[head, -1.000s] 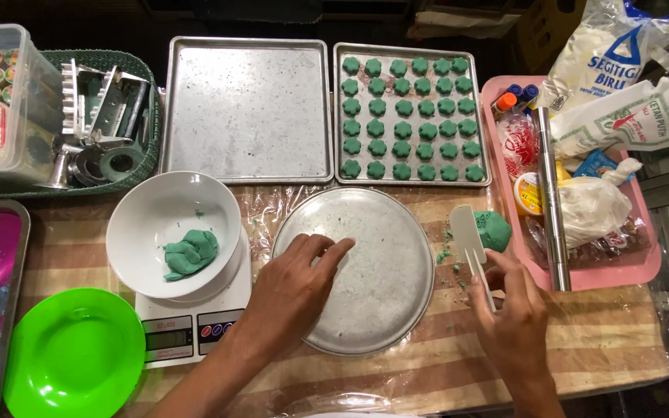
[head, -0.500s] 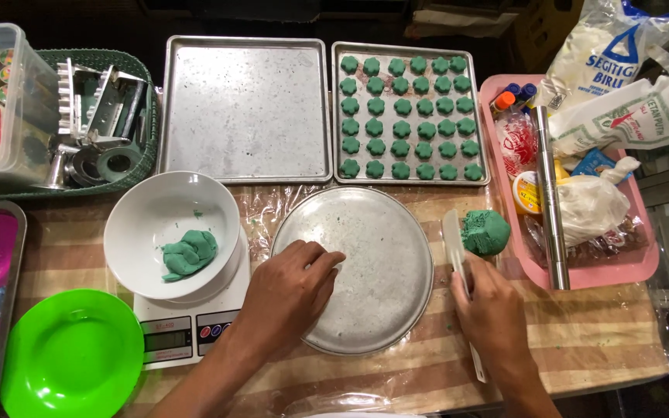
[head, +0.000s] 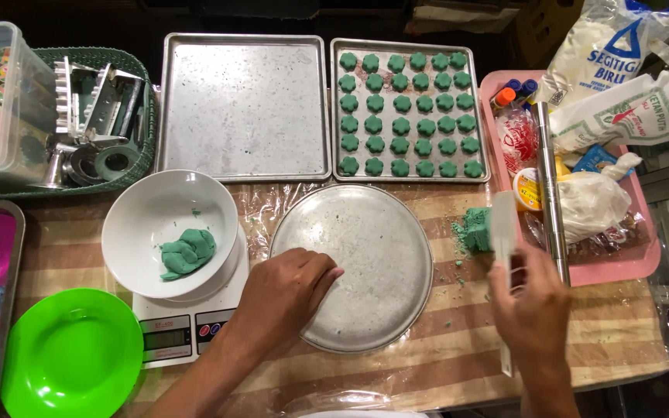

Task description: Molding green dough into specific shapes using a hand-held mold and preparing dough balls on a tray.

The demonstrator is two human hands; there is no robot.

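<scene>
My left hand [head: 286,292] rests with curled fingers on the near left part of a round metal tray [head: 365,255], holding nothing I can see. A white scraper [head: 502,232] is gripped in my right hand [head: 532,306], its blade pressed against a lump of green dough [head: 475,229] on the plastic-covered table, right of the round tray. Green crumbs lie around the lump. Behind the round tray, a baking tray [head: 478,116] holds several rows of small green flower-shaped cookies [head: 408,124].
An empty square baking tray [head: 243,108] sits at the back. A white bowl [head: 149,217] with green dough stands on a kitchen scale [head: 187,329]. A green plate [head: 71,356] is front left. A pink tray [head: 636,263] with bags and a metal rod [head: 549,186] lies right.
My right hand with the scraper moved the green dough lump leftward and down, off beside the pink tray onto the table, scattering crumbs. My left hand stayed on the round tray.
</scene>
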